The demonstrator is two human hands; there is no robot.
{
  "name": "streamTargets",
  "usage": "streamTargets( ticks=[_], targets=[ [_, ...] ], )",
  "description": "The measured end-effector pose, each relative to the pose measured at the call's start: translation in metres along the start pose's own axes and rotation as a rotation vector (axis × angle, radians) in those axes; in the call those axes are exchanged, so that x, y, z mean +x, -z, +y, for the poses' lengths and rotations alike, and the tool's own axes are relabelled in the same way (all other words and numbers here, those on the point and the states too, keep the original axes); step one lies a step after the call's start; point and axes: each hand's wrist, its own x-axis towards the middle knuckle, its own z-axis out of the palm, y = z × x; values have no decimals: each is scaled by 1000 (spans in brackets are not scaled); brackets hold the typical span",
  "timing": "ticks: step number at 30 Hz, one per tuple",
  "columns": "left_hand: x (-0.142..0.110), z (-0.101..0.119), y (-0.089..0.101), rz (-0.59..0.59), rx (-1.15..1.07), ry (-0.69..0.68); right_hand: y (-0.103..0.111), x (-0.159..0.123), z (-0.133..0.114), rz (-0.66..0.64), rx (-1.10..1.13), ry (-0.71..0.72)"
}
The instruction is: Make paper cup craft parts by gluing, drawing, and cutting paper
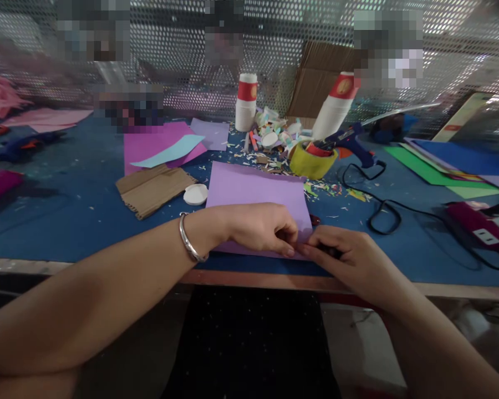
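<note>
A sheet of light purple paper [253, 185] lies on the blue table in front of me. My left hand [266, 227], with a silver bangle on its wrist, reaches across the sheet, its thumb and fingers pinched at the lower right corner. My right hand [341, 249] meets it there, thumb and forefinger closed on the same corner. Its curled fingers hide part of the corner, and the space inside them is dark. A small dark red object [315, 220] shows just past the sheet's right edge; its kind is unclear.
Behind the sheet stand a yellow tape roll [311, 160], a blue glue gun [353, 141] with a looping cord, paper scraps [272, 130] and stacked paper cups [246, 102]. Corrugated cardboard [153, 188] and a white disc [195, 194] lie left. Coloured sheets [461, 166] lie right.
</note>
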Motion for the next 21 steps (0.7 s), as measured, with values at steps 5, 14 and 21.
streamTargets(
  ticks=[5, 14, 21],
  targets=[
    [-2, 3, -7, 58, -23, 33, -2, -1, 1, 4, -4, -8],
    [-2, 6, -14, 114, 15, 91, -1, -9, 5, 28, -7, -52],
    [1, 7, -9, 60, 39, 65, -1, -14, 7, 84, -6, -75]
  ],
)
